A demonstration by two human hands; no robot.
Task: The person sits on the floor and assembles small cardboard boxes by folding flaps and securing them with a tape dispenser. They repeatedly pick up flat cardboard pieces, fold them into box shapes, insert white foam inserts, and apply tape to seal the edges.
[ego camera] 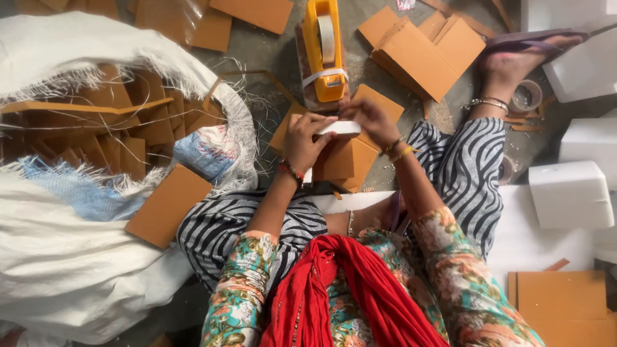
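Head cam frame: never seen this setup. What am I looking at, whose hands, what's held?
There is no machine here. One camera on a person's head looks down at their own lap and bare hands as they sit on the floor. The left hand and right hand together hold a small white block over a folded brown cardboard box. Just beyond stands a yellow tape dispenser. On the left a white woven sack holds more brown card pieces. White foam blocks lie to the right, and flat brown sheets lie bottom right.
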